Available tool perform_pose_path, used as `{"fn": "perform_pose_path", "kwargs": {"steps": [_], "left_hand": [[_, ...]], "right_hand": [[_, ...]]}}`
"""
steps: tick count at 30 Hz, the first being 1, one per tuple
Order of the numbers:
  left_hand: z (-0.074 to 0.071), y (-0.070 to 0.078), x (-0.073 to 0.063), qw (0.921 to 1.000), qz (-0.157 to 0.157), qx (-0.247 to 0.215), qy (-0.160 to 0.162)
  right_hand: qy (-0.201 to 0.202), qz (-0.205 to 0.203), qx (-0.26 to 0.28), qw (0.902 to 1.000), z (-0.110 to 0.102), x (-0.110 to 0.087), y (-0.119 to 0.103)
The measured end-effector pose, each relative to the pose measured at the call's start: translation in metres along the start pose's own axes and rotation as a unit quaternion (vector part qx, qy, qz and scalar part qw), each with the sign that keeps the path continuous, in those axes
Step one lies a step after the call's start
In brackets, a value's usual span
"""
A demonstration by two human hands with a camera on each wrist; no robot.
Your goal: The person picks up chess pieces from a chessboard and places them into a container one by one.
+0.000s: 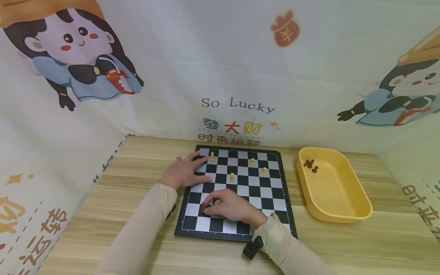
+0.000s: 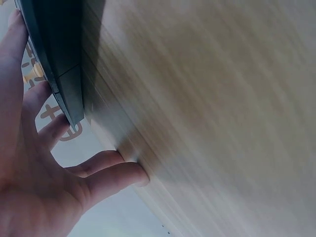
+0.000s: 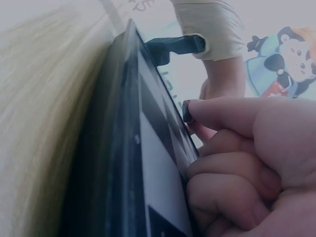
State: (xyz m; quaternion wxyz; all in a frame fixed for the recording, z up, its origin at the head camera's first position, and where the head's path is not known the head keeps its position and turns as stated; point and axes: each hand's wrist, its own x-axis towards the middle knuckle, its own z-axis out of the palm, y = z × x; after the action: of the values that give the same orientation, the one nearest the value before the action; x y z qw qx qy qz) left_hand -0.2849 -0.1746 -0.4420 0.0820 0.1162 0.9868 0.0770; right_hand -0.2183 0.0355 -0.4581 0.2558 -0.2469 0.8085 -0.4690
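Observation:
A black-and-white chessboard (image 1: 237,231) with a dark frame lies on the wooden table. My left hand (image 1: 183,172) rests at its far left part, fingers spread; in the left wrist view some fingers (image 2: 37,98) touch the board's edge while others reach past it to the table. Low over the near left squares, my right hand (image 1: 228,205) pinches a small dark brown chess piece (image 3: 186,111), mostly hidden by the fingertips. Its other fingers (image 3: 229,170) are curled against the board. Pale yellow chess pieces stand on the board, including a taller one (image 1: 212,156) beside my left fingers and a pawn (image 1: 232,177) near the middle.
Two more yellow pieces, a pawn (image 1: 252,161) and another piece (image 1: 264,170), stand on the far right squares. Right of the board is a yellow tray (image 1: 335,219) with several brown pieces (image 1: 310,164) in its far left corner. A printed cloth (image 1: 237,76) hangs behind the table.

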Motion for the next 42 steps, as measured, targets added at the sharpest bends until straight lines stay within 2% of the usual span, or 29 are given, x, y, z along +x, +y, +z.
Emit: {"fn": "perform_pose_path", "kwargs": {"steps": [4,13,24,33,42], "left_hand": [[-0.001,0.001,0.000,1.0000,0.000,0.001,0.001],[-0.003,0.001,0.001,0.9999,-0.003,0.002,-0.010],[-0.002,0.000,0.001,1.0000,-0.005,0.000,-0.005],[-0.002,0.000,0.001,1.0000,-0.007,-0.001,-0.006],[-0.001,0.002,0.000,0.9999,-0.008,-0.001,-0.006]], "right_hand": [[-0.004,-0.006,0.014,0.9999,-0.003,-0.001,-0.002],[0.006,-0.021,0.007,0.9997,-0.008,-0.004,-0.004],[0.041,-0.023,-0.020,0.9987,-0.026,-0.015,-0.006],[0.068,0.012,0.007,0.9976,-0.040,-0.024,0.001],[0.109,0.035,-0.015,0.9933,-0.060,-0.038,-0.002]]}}
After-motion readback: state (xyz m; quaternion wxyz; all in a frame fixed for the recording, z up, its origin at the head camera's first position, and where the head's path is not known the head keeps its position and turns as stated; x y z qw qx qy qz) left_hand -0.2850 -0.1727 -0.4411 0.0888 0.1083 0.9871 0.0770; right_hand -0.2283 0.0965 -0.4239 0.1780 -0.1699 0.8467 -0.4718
